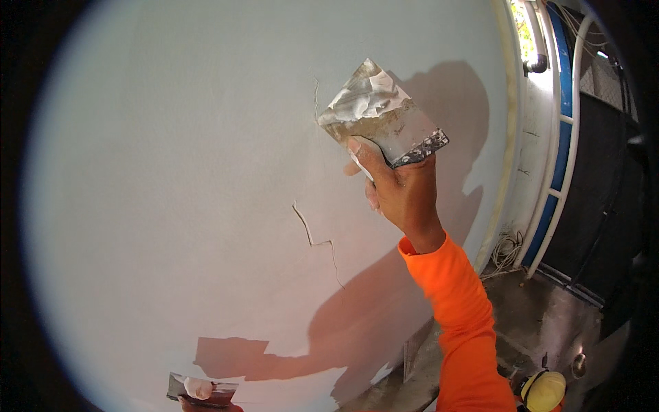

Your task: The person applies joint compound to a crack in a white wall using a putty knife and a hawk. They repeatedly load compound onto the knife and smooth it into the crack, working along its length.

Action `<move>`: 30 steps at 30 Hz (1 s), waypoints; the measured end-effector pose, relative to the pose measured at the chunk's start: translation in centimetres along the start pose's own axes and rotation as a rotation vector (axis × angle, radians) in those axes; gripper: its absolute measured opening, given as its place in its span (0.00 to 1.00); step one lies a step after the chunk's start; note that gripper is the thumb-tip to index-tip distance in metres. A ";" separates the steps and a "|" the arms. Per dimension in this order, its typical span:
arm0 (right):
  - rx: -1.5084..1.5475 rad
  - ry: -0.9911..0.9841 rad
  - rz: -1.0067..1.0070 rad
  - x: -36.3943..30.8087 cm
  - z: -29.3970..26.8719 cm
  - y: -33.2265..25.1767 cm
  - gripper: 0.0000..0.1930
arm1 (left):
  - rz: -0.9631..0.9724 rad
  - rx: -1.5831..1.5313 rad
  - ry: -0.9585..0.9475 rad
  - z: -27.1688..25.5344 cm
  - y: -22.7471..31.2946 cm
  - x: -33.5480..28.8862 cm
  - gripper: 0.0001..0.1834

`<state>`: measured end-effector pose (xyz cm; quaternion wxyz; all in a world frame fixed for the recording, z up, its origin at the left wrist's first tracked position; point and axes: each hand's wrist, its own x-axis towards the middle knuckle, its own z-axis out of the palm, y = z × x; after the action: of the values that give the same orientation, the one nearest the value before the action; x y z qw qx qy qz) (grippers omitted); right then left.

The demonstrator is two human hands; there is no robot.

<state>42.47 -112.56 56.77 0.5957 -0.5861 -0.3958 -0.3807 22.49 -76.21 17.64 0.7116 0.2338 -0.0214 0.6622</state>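
Note:
My right hand (405,192), in an orange sleeve, is closed round a wide putty knife (405,130) with a dark handle edge. White filler (367,96) is smeared across the upper part of its metal blade. The blade's left corner is close to a thin upper crack (316,99) in the pale wall. Below the hand and to its left, a jagged crack (311,240) steps down the wall. At the lower left edge, my left hand (211,407), mostly cut off, holds a second flat blade (224,393) with a lump of white filler (199,388) on it.
The pale plastered wall (171,192) fills most of the view and carries my shadow. At the right are white pipes (566,172), a blue strip (561,161) and coiled cable (506,250). A person in a yellow hard hat (546,391) is at the lower right.

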 end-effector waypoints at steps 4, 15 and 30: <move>-0.101 0.015 -0.086 -2.3 0.5 2.4 0.06 | -0.015 0.010 -0.014 0.2 -0.8 -0.6 0.22; -0.006 0.034 -0.175 0.5 0.1 3.5 0.10 | -0.038 -0.047 -0.072 -1.0 -4.1 -0.1 0.23; -0.083 -0.074 -0.100 -2.3 -0.4 3.9 0.07 | -0.003 0.049 -0.126 1.6 -3.8 -1.4 0.26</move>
<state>45.17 -112.92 53.06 0.5361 -0.6035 -0.4302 -0.4042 26.40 -78.19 17.44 0.7038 0.2924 -0.0497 0.6456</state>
